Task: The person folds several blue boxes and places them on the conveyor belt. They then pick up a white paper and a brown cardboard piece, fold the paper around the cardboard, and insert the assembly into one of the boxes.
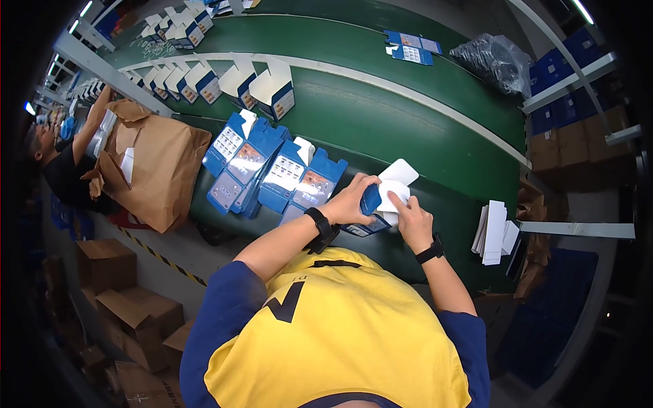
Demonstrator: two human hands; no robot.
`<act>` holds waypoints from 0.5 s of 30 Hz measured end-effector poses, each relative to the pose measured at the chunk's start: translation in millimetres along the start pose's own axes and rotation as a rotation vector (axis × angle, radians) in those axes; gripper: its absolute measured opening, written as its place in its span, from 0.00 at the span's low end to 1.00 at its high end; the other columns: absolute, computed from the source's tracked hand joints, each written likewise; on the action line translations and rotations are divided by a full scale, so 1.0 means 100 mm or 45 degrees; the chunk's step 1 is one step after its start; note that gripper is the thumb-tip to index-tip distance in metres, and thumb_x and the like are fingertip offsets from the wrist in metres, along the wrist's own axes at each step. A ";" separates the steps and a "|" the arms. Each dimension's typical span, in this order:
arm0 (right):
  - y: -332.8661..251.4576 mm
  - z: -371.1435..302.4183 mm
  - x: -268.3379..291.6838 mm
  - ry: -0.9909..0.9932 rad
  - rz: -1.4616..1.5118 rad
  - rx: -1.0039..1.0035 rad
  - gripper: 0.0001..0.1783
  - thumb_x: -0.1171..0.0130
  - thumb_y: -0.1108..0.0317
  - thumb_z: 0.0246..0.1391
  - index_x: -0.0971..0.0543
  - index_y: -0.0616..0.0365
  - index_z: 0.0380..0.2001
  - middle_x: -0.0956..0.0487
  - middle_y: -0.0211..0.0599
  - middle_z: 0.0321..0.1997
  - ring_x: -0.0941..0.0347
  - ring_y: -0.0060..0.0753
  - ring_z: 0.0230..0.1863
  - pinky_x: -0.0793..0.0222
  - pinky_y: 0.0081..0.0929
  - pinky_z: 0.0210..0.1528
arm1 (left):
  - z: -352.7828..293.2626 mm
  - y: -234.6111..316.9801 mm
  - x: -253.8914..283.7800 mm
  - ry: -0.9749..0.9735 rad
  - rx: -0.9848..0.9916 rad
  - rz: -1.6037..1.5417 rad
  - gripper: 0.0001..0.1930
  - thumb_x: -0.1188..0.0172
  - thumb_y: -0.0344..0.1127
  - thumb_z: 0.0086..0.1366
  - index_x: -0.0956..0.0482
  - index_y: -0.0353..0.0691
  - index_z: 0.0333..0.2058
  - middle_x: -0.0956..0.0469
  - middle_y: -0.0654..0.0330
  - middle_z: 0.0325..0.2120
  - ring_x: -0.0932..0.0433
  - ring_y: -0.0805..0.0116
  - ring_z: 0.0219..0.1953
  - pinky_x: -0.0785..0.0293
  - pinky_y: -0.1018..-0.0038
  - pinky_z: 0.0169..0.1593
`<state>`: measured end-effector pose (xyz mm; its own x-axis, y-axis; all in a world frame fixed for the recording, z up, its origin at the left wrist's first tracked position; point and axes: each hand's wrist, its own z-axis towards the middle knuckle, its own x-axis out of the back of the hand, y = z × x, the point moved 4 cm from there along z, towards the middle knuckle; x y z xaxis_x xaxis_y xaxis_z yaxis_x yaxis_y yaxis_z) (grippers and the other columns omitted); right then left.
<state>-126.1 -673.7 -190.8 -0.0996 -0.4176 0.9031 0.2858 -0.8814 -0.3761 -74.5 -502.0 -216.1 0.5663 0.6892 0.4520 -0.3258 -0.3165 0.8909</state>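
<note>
Close in front of my chest, at the near edge of the green work surface, I hold a small blue carton point(369, 201) with white inner flaps. My left hand point(349, 199) wraps its thumb and fingers round the carton's left side. On the right, my right hand point(413, 223) is at the white flap, its index finger pressing on it and the other fingers curled. Beside my left hand lie flattened blue cartons point(299, 178) in a stack, and a second stack of flat cartons point(239, 160) is farther left.
Opened cartons point(272, 92) stand in a row along the green conveyor point(381, 102). White card pieces point(493, 232) lie at the right end. A clear plastic bag point(495, 61) sits far right. At left are a large brown paper bag point(160, 163), a co-worker point(71, 163) and cardboard boxes point(139, 316).
</note>
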 end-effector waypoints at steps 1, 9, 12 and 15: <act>-0.05 0.02 0.01 -0.030 -0.068 0.010 0.31 0.44 0.77 0.42 0.27 0.38 0.53 0.34 0.35 0.26 0.29 0.37 0.21 0.29 0.33 0.24 | -0.01 -0.01 -0.01 0.012 -0.041 0.015 0.45 0.29 0.36 0.40 0.45 0.45 0.56 0.42 0.48 0.49 0.36 0.48 0.52 0.35 0.65 0.55; -0.34 0.10 0.17 -0.110 -0.301 0.341 0.23 0.45 0.72 0.43 0.26 0.50 0.47 0.32 0.32 0.27 0.25 0.31 0.23 0.29 0.26 0.24 | 0.02 -0.05 -0.12 0.035 -0.147 0.175 0.45 0.28 0.38 0.39 0.44 0.46 0.56 0.43 0.47 0.50 0.34 0.44 0.51 0.29 0.62 0.51; -0.39 0.06 0.07 -0.182 -0.336 0.381 0.21 0.45 0.71 0.43 0.27 0.53 0.46 0.32 0.32 0.27 0.25 0.30 0.24 0.29 0.25 0.24 | 0.01 -0.07 -0.17 -0.052 -0.111 0.252 0.44 0.27 0.38 0.39 0.43 0.47 0.55 0.43 0.47 0.50 0.33 0.43 0.49 0.28 0.61 0.48; -0.43 0.01 -0.04 -0.279 -0.357 0.410 0.20 0.45 0.70 0.44 0.27 0.56 0.44 0.32 0.32 0.27 0.26 0.29 0.23 0.30 0.24 0.24 | -0.01 -0.10 -0.22 -0.188 -0.057 0.343 0.43 0.27 0.39 0.39 0.41 0.48 0.55 0.43 0.48 0.50 0.31 0.43 0.47 0.26 0.61 0.46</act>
<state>-136.9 -633.9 -178.4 -0.0216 -0.0870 0.9960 0.5611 -0.8256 -0.0599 -84.6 -513.3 -234.6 0.5577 0.4815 0.6761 -0.5101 -0.4438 0.7368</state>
